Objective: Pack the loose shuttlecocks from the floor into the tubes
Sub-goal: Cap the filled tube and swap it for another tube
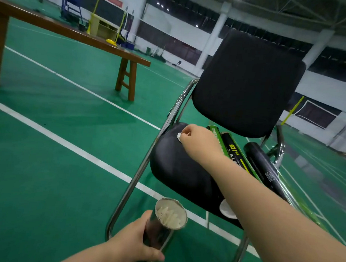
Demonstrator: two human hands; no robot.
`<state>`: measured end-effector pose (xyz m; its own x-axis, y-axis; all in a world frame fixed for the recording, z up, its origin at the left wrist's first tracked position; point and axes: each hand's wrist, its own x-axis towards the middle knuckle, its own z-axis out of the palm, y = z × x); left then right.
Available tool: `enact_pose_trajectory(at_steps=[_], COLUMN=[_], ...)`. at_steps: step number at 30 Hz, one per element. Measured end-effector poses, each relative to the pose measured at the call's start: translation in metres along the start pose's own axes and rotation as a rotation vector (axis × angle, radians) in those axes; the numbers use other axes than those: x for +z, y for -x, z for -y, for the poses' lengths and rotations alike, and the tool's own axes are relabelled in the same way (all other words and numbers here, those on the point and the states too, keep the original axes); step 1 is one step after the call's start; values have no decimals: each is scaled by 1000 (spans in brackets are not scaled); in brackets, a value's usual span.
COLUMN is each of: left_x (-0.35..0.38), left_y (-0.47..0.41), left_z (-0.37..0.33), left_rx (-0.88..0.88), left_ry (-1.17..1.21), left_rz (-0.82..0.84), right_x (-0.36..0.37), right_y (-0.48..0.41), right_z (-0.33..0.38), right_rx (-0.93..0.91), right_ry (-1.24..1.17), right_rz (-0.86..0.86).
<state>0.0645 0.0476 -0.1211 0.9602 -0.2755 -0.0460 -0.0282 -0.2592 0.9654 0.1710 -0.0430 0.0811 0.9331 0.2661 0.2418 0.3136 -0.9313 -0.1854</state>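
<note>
I count one open tube [156,234], shuttlecocks [170,216] inside, gripped by my left hand [132,245], bottom centre. Three closed tubes [233,149] lie on one chair [178,171]. My right hand [197,138] pinches a white cap [179,136], mid-frame; a second cap [226,210] sits lower right.

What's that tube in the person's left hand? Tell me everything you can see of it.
The tube is a dark, glossy cylinder with a pale rim; its material is hard to tell. Its top end is open, with no lid, and tilted toward the camera, so whitish shuttlecock feathers show inside, reaching near the mouth. The left hand grips its lower body, fingers and thumb curled round it. It is held in the air above the green floor; nothing else touches it.
</note>
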Motion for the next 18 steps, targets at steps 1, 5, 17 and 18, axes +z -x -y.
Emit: enact_pose_trajectory(at_steps=[1, 5, 17, 18], left_x=[0, -5, 0, 0], left_y=[-1, -4, -20, -20], left_z=[0, 2, 2, 3], left_rx=[6, 5, -19, -21], left_ry=[7, 51, 38, 36], left_rz=[-3, -5, 2, -3], right_x=[14, 60, 93, 94], right_y=[-17, -45, -46, -47], right_z=[-6, -21, -34, -35], right_rx=[46, 240, 222, 223], right_ry=[-2, -172, -48, -36], right_rz=[57, 110, -21, -17])
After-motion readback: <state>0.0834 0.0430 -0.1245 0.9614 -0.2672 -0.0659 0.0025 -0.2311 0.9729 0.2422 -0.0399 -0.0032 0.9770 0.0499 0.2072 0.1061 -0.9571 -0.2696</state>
